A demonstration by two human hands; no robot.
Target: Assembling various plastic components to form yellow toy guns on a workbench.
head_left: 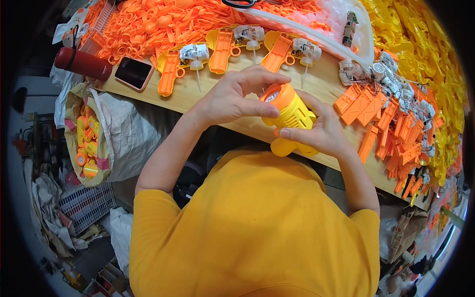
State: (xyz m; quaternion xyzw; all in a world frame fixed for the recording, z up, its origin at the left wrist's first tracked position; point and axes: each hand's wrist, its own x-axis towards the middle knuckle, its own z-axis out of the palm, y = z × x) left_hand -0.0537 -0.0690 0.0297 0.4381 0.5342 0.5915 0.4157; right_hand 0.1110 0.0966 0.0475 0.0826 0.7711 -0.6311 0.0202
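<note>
A yellow toy gun with an orange front ring is held between my hands at the table's near edge. My left hand closes on the ring, its thumb across the near side and its fingers over the top. The body is gripped by my right hand, thumb in front and fingers mostly hidden behind it. The ring end tilts up and to the left, with small clear parts inside it. Just beyond my hands lie several half-built toy guns, each with an orange grip and a white motor unit.
Orange plastic parts heap at the back, beside a white tray. Yellow shells and orange-and-white assemblies crowd the right. On the left are a red bottle, a phone and a sack of toy guns.
</note>
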